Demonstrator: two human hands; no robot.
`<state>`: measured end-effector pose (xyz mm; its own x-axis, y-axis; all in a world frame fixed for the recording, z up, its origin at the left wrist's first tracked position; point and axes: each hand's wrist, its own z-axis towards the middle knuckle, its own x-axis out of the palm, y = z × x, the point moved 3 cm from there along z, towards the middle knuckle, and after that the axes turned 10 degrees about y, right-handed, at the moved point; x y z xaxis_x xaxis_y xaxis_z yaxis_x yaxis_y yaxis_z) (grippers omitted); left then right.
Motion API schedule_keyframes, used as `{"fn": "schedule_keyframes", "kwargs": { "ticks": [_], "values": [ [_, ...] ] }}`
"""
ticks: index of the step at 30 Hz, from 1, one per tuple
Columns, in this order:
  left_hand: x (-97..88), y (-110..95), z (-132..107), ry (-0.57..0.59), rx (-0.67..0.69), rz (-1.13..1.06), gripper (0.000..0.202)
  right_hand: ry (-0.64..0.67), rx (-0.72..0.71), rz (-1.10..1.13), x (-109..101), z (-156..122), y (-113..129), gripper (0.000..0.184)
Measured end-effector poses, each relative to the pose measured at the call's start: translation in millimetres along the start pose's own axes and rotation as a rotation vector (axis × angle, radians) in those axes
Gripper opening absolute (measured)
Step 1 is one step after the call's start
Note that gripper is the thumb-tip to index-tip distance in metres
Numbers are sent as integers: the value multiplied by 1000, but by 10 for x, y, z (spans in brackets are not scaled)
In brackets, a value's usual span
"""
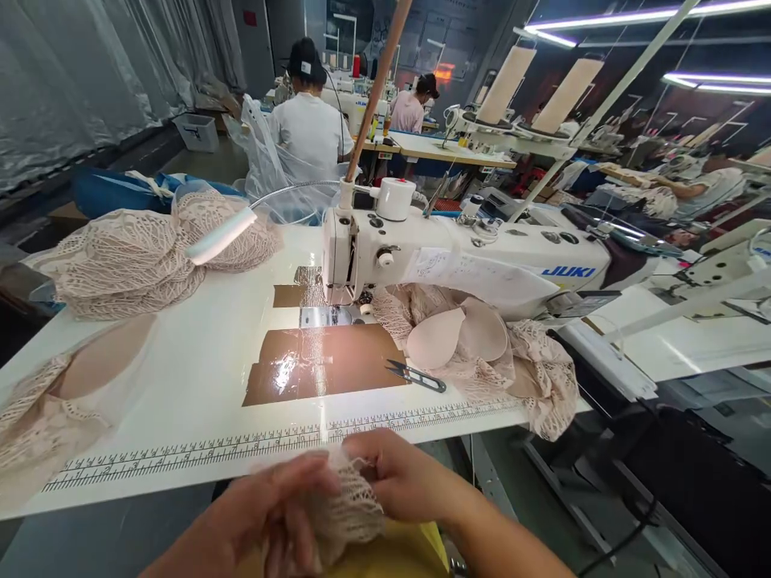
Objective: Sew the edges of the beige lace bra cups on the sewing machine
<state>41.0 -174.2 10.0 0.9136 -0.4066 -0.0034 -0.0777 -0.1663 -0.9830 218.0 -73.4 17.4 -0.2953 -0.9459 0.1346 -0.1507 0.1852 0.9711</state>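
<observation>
A piece of beige lace fabric (349, 510) is bunched between my two hands at the table's front edge. My left hand (271, 506) grips its left side, the fingers curled and slightly blurred. On the other side, my right hand (397, 474) pinches the upper right edge of the lace. Beyond them stands a white sewing machine (458, 249), its needle area over a metal plate. Thread snips (417, 376) lie at the right end of a brown taped patch (325, 361). Right of the snips are beige bra cups (437, 337) with lace around them.
Piled beige lace (126, 261) lies at the table's back left, under a lamp (221, 237). Another lace piece with a cup (105, 357) rests at the left edge. A printed ruler (271, 441) runs along the front. Two people sit at machines farther back.
</observation>
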Motion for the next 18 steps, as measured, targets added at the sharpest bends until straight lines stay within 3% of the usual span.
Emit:
{"fn": "schedule_keyframes", "kwargs": {
  "ticks": [2,4,8,10,14,16,18],
  "values": [
    [-107,-79,141,-68,-12,229,69,114,14,244,69,52,-92,26],
    [-176,-126,310,-66,-22,332,69,122,7,385,93,71,-127,33],
    [-182,-117,510,97,-67,157,34,-84,-20,449,-25,30,-121,32],
    [-215,-97,511,48,-106,127,36,-216,-55,430,-114,-3,-126,34],
    [-241,-69,507,-39,-78,96,34,-360,-123,246,-197,17,-162,62],
    [-204,-50,542,-49,-61,89,34,-385,-157,96,-207,60,-157,58],
    [-178,-41,574,-139,-50,95,38,-390,-205,-37,-228,84,-122,38]
  ]
}}
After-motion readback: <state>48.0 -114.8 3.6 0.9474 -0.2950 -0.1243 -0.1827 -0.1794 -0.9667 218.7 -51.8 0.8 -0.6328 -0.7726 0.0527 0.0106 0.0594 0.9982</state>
